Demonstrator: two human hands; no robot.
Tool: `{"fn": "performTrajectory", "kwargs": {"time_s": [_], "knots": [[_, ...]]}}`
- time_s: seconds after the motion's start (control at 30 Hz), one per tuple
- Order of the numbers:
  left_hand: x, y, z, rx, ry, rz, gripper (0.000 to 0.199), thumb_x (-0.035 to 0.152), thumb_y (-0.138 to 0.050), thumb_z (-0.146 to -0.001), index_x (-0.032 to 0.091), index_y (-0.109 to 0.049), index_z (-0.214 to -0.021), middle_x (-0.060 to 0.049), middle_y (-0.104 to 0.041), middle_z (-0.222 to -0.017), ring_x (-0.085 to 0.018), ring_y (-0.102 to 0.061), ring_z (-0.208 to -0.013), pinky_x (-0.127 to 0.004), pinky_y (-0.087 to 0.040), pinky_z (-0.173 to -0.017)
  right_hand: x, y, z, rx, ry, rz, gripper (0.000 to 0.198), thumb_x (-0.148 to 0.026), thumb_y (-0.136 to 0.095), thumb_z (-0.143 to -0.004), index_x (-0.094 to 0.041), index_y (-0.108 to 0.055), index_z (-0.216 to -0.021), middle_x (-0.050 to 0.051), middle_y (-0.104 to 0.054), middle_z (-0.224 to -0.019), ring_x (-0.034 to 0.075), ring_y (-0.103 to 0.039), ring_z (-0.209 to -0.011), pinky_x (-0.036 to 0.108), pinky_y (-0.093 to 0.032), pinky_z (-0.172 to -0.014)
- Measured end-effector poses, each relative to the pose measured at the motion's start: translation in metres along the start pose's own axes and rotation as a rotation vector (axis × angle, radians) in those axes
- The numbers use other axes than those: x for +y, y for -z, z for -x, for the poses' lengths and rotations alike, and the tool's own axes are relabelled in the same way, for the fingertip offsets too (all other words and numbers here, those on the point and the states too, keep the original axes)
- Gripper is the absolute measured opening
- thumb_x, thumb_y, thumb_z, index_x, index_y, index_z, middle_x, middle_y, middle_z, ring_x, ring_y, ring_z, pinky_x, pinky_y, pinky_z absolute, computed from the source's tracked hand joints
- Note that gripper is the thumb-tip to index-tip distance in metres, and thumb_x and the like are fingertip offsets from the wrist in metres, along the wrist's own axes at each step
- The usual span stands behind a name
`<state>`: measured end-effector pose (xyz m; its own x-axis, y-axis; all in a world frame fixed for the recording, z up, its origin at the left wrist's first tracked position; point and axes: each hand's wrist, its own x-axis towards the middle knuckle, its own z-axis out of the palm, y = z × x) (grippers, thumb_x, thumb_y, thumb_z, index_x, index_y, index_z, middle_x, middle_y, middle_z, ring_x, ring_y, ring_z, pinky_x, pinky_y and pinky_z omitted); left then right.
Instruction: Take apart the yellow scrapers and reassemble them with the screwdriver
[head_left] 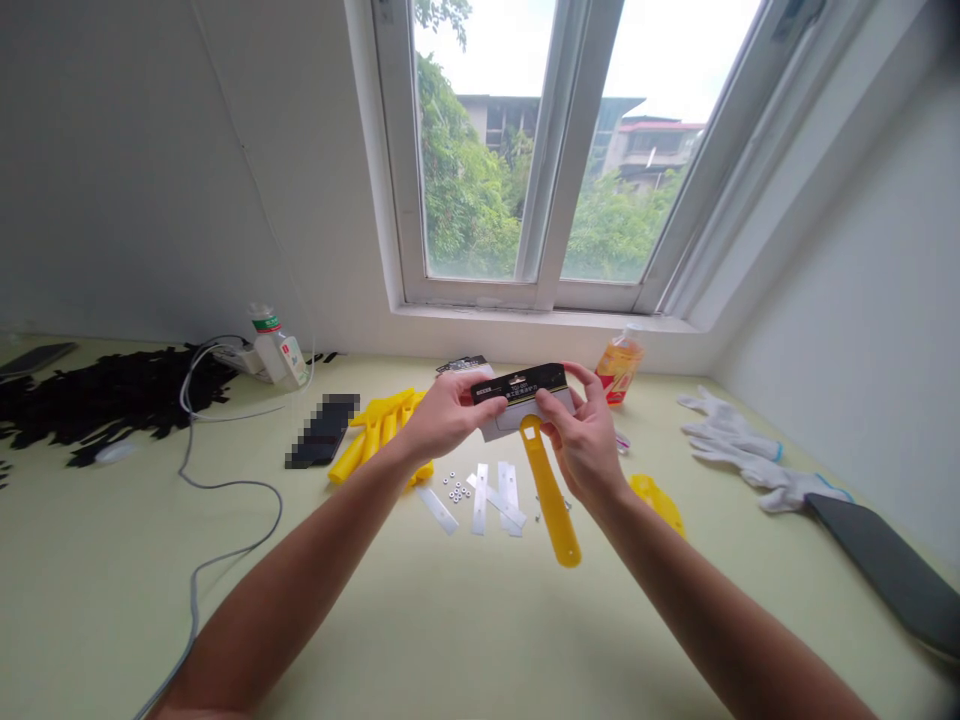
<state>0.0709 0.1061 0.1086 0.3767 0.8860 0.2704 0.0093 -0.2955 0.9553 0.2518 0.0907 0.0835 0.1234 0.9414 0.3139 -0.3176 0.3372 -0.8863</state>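
Card [519,398] held up above metal strips [508,497] on pale table [450,640]

A card with a black printed header and a paler lower part is held in the air above and beyond the strips. Its left end is pinched by the left hand [448,415], nearly closed, with the thumb laid on the front; its right end is likewise pinched by the right hand [589,440]. A yellow handle [551,500] is seen slanting down from beneath the card, to the right of the strips; its upper end is met by the right fingers, but how firmly it is gripped cannot be told. Small rings [456,493] are scattered among the leftmost strips. Yellow parts [373,440], partly hidden by the left arm, are heaped to the left of the strips. An orange bottle [621,370] is placed beyond them to the right, and white gloves [739,445] are laid well to their right.
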Motion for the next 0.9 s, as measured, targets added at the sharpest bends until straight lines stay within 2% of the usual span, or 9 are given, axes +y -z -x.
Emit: {"fn": "performTrajectory", "kwargs": {"time_s": [0.13,0.2,0.27,0.33,0.47,0.57,0.67,0.77,0.9], "knots": [[-0.015,0.003,-0.008,0.292,-0.017,-0.061,0.029,0.037,-0.069,-0.080,0.014,-0.069,-0.099,-0.007,-0.070,-0.090,-0.017,-0.065,-0.078,-0.025,-0.052,-0.067,0.001,0.015,-0.014,-0.155,0.016,0.297,0.069,-0.042,-0.071,-0.079,-0.030,-0.035,-0.136,0.007,-0.064,-0.113,0.021,-0.066,-0.099,0.039,-0.055,-0.086],[-0.029,0.010,-0.014,0.466,0.018,-0.224,0.031,0.031,-0.065,-0.081,0.017,-0.066,-0.109,-0.006,-0.069,-0.094,-0.015,-0.064,-0.074,-0.023,-0.051,-0.061,0.006,0.028,-0.025,-0.181,0.014,0.567,0.064,-0.042,-0.068,-0.081,-0.027,-0.037,-0.136,0.012,-0.056,-0.129,0.023,-0.062,-0.110,0.041,-0.052,-0.092],[-0.046,0.015,-0.019,0.525,0.097,-0.429,0.043,0.023,-0.057,-0.083,0.023,-0.058,-0.126,-0.005,-0.067,-0.104,-0.013,-0.065,-0.073,-0.021,-0.052,-0.061,0.014,0.041,-0.036,-0.191,-0.031,0.770,0.054,-0.040,-0.063,-0.083,-0.025,-0.044,-0.130,0.013,-0.053,-0.133,0.024,-0.061,-0.112,0.041,-0.053,-0.090],[-0.061,0.019,-0.023,0.451,0.186,-0.568,0.043,0.018,-0.051,-0.084,0.024,-0.060,-0.125,-0.005,-0.068,-0.105,-0.013,-0.066,-0.073,-0.022,-0.053,-0.062,0.022,0.053,-0.044,-0.203,-0.090,0.850,0.047,-0.039,-0.059,-0.085,-0.023,-0.047,-0.127,0.014,-0.056,-0.129,0.024,-0.063,-0.107,0.040,-0.055,-0.085],[-0.081,0.015,-0.024,0.231,0.282,-0.677,0.027,0.021,-0.054,-0.082,0.019,-0.071,-0.103,-0.004,-0.072,-0.082,-0.017,-0.067,-0.068,-0.025,-0.053,-0.065,0.035,0.069,-0.054,-0.227,-0.120,0.902,0.039,-0.037,-0.055,-0.086,-0.021,-0.052,-0.122,0.014,-0.061,-0.120,0.023,-0.064,-0.103,0.037,-0.056,-0.079],[-0.088,0.008,-0.017,0.130,0.296,-0.800,0.031,0.024,-0.060,-0.080,0.025,-0.069,-0.110,-0.004,-0.073,-0.095,-0.021,-0.068,-0.087,-0.030,-0.053,-0.078,0.041,0.075,-0.057,-0.296,-0.121,0.957,0.026,-0.035,-0.055,-0.085,-0.020,-0.059,-0.107,0.011,-0.067,-0.111,0.023,-0.065,-0.103,0.038,-0.054,-0.085],[-0.094,0.003,-0.009,0.106,0.309,-0.945,0.034,0.026,-0.063,-0.079,0.026,-0.066,-0.113,-0.008,-0.072,-0.100,-0.028,-0.066,-0.099,-0.041,-0.050,-0.089,0.046,0.077,-0.056,-0.361,-0.120,1.008,0.021,-0.035,-0.055,-0.085,-0.021,-0.062,-0.100,0.009,-0.070,-0.106,0.023,-0.066,-0.100,0.038,-0.053,-0.087],[-0.096,-0.002,-0.006,0.110,0.290,-1.040,0.025,0.028,-0.062,-0.081,0.021,-0.069,-0.103,-0.013,-0.069,-0.099,-0.034,-0.063,-0.105,-0.052,-0.045,-0.094,0.050,0.077,-0.055,-0.407,-0.115,1.049,0.020,-0.034,-0.055,-0.085,-0.022,-0.064,-0.098,0.008,-0.071,-0.103,0.022,-0.067,-0.096,0.038,-0.052,-0.087],[-0.061,-0.010,-0.011,0.129,0.160,-1.034,0.026,0.025,-0.055,-0.087,0.019,-0.069,-0.108,-0.014,-0.063,-0.121,-0.033,-0.053,-0.120,-0.054,-0.036,-0.105,0.050,0.074,-0.053,-0.429,-0.096,1.103,0.020,-0.032,-0.054,-0.086,-0.022,-0.065,-0.098,0.007,-0.072,-0.101,0.022,-0.068,-0.094,0.038,-0.052,-0.087]]}}
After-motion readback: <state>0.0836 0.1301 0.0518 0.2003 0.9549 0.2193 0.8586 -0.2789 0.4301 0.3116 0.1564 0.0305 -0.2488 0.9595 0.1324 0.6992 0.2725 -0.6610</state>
